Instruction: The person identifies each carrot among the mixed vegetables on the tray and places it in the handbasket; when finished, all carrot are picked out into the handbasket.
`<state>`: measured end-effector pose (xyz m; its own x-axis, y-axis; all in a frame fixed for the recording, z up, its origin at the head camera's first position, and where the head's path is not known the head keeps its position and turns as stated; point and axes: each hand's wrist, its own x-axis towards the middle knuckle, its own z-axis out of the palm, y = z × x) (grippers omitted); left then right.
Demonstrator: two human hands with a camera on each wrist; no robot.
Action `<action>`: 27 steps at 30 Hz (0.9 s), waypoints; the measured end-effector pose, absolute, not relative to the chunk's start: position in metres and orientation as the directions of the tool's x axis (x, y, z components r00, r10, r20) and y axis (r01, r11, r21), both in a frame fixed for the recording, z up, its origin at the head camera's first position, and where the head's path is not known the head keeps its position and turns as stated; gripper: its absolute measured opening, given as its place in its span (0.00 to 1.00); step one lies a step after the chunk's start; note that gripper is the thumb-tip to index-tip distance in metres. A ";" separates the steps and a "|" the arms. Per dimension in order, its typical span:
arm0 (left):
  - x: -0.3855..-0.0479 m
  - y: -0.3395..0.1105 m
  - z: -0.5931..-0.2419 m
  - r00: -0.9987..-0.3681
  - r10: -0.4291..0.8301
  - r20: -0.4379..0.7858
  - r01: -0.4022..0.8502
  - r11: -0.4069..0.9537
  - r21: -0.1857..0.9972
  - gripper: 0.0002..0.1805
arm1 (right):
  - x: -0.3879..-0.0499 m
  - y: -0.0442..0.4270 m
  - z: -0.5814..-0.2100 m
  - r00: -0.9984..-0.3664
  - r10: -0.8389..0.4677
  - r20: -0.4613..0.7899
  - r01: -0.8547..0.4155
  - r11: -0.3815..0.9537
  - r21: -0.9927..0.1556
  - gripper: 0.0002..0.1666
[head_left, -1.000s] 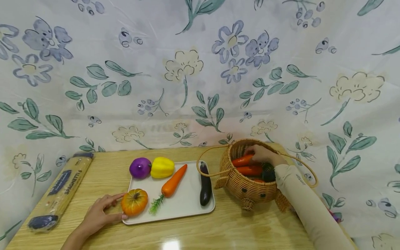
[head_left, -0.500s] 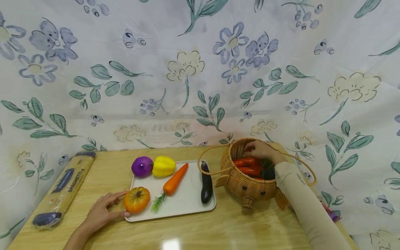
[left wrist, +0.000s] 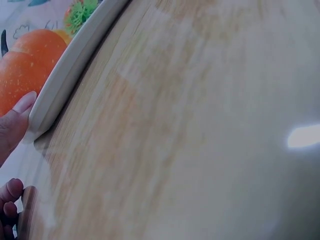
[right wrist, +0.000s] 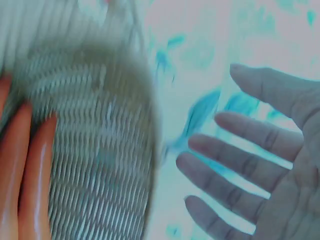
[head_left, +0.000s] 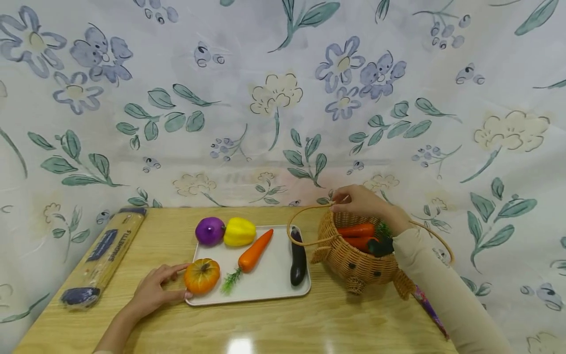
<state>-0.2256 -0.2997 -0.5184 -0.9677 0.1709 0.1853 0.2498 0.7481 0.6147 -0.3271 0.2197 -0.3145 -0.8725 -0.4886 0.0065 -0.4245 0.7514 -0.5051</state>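
Observation:
My left hand [head_left: 155, 290] is at the tray's left side, its thumb touching the white tray [head_left: 276, 290] near a corner. Between thumb and forefinger sits an orange pumpkin [head_left: 202, 276] on the tray. A carrot [head_left: 254, 253] with a green top and a dark eggplant [head_left: 298, 258] also lie there. My right hand [head_left: 364, 201] is over the far rim of a wicker basket [head_left: 329, 233] with an animal face. In the right wrist view its fingers are spread and hold nothing. Carrots [head_left: 356, 230] and a dark green vegetable [head_left: 382, 247] lie in the basket.
A purple round vegetable [head_left: 210, 231] and a yellow bell pepper [head_left: 240, 232] are at the tray's back left. Farther left lies a spaghetti pack [head_left: 106, 255]. The basket's looped handle [head_left: 305, 209] sticks out sideways. A floral cloth [head_left: 274, 142] hangs behind the table.
My right hand has risen out of the basket and moved to its far rim with nothing in it. My left hand stays by the pumpkin. The head view has shifted slightly.

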 end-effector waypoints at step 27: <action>-0.225 -0.300 -0.519 -0.971 0.165 0.174 0.239 0.727 0.644 0.37 | -0.256 0.025 -0.444 -0.988 -0.146 -0.058 -0.050 0.640 -0.767 0.35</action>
<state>-0.2255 -0.3001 -0.5189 -0.9709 0.1652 0.1736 0.2388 0.7266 0.6442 -0.2558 0.0248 -0.4441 -0.9875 -0.1463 -0.0582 -0.0497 0.6402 -0.7666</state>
